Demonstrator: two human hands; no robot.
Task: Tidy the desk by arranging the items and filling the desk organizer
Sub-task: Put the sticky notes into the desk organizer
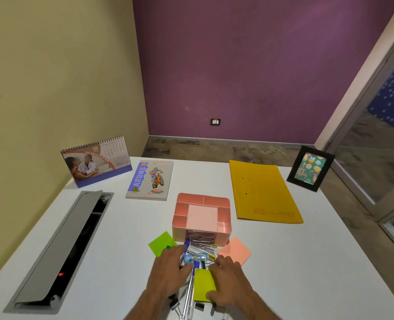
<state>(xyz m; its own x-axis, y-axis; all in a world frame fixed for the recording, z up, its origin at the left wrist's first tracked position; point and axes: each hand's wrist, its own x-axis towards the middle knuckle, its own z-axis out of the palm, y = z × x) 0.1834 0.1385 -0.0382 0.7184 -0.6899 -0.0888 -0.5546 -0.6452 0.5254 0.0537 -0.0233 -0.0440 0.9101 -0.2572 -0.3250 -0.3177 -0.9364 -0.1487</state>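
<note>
The pink organizer (201, 215) is sitting mid-counter (306, 262), its drawer side facing the near edge. Just near of it, pens (190, 294) are lying in a pile, long axes running near to far. The left hand (170, 271) is resting on the pile, fingers curled loosely; whether they are gripping anything, I cannot tell. The right hand (226, 282) is grasping a yellow-green pad (204, 285) at its right edge.

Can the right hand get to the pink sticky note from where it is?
Probably yes. The right hand rests on the yellow-green sticky pad, and the pink sticky note lies flat just beyond its fingertips with nothing on it or between them.
</note>
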